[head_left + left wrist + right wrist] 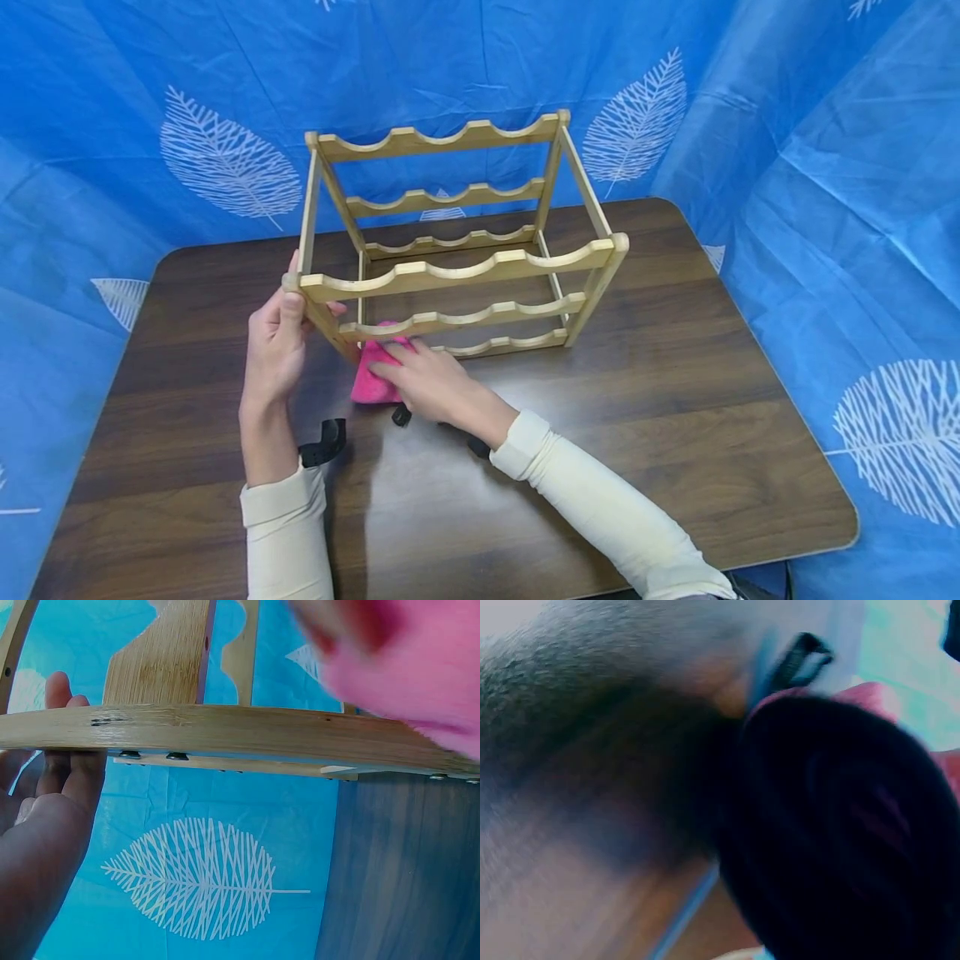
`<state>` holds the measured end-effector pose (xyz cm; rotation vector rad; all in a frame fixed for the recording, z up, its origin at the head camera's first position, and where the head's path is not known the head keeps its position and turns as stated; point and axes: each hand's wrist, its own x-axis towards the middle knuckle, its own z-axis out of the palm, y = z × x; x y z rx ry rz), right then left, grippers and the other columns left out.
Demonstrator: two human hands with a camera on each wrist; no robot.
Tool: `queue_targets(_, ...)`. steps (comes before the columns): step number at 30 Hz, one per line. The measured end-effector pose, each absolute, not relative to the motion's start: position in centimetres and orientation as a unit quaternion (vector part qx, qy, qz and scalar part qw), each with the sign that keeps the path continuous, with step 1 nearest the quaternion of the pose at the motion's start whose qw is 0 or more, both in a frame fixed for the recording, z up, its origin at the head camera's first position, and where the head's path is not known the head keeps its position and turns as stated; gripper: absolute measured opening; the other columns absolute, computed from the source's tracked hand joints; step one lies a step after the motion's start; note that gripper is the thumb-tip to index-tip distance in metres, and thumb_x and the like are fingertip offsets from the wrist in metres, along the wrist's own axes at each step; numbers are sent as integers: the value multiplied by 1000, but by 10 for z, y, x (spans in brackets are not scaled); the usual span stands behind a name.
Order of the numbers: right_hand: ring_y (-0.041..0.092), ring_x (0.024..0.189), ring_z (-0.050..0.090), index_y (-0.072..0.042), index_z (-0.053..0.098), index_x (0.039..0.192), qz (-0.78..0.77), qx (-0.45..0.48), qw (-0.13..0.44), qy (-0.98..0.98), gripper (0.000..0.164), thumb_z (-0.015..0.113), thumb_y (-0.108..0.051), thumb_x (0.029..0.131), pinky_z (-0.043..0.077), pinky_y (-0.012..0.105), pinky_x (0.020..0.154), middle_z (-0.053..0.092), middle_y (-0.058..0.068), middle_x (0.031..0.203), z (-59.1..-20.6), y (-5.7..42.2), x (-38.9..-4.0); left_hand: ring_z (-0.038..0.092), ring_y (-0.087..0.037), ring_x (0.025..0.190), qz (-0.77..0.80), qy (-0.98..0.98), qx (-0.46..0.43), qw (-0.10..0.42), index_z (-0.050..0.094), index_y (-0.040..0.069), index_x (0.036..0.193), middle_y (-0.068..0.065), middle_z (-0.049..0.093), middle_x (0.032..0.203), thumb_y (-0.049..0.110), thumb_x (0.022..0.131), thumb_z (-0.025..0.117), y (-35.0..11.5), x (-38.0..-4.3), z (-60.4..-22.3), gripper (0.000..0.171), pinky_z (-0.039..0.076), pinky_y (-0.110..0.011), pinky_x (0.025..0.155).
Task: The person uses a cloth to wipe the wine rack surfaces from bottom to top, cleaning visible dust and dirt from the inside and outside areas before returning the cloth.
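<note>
A pale wooden wine rack (450,271) with scalloped rails stands on the table. My left hand (276,346) grips its upper corner on the near left side. In the left wrist view, the fingers of the left hand (56,780) wrap around a wooden bar of the rack (225,726). My right hand (431,379) holds a pink cloth (372,379) at the rack's lower near left post. In the left wrist view the cloth (420,667) looks blurred and lies over that same bar. The right wrist view is dark and blurred, with only bits of pink cloth (866,697) showing.
The brown wood-grain table (675,400) extends around the rack. Behind it and at both sides hangs a blue curtain (480,67) with white leaf prints. Black wrist camera parts (324,442) stick out beside the left forearm.
</note>
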<state>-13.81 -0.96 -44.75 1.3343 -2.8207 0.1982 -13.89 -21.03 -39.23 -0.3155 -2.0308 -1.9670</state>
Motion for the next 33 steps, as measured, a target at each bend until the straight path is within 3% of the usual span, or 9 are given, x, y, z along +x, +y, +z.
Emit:
queue_targets(5, 30, 116, 55, -32, 53, 141, 23, 402, -25, -915, 44, 58, -29, 98, 57, 41, 74, 45, -1, 147, -454, -16, -141, 65, -17, 106, -680, -708, -111, 154, 60, -1, 133, -5, 73, 85, 27, 107, 41, -210, -138, -393, 42, 49, -23, 93)
queue_targets(10, 28, 104, 60, -31, 59, 135, 13, 399, -17, -917, 38, 57, -21, 99, 56, 38, 68, 52, 0, 138, -453, -13, -142, 68, -15, 94, -676, -712, -112, 153, 54, 6, 141, -4, 72, 86, 26, 107, 41, -212, -134, -394, 42, 51, -20, 87)
queue_targets(18, 26, 97, 60, -30, 67, 124, -8, 385, -8, -923, 30, 55, -18, 100, 53, 34, 53, 57, -1, 132, -453, -4, -141, 69, -16, 87, -673, -712, -124, 157, 59, 1, 135, -7, 74, 85, 28, 107, 43, -211, -139, -392, 42, 51, -19, 71)
queue_targets(24, 24, 92, 58, -30, 69, 118, -21, 377, -2, -926, 26, 57, -17, 98, 49, 32, 48, 61, -2, 124, -452, -2, -139, 69, -16, 91, -677, -709, -127, 154, 59, 3, 136, -6, 74, 85, 29, 107, 42, -211, -141, -394, 43, 52, -21, 76)
queue_targets(33, 27, 95, 57, -29, 65, 122, -10, 368, 23, -929, 33, 61, -10, 95, 51, 32, 50, 57, -1, 126, -454, 9, -137, 58, -11, 67, -662, -721, -124, 165, 58, 7, 138, -5, 73, 84, 31, 106, 43, -212, -140, -394, 43, 34, -19, 52)
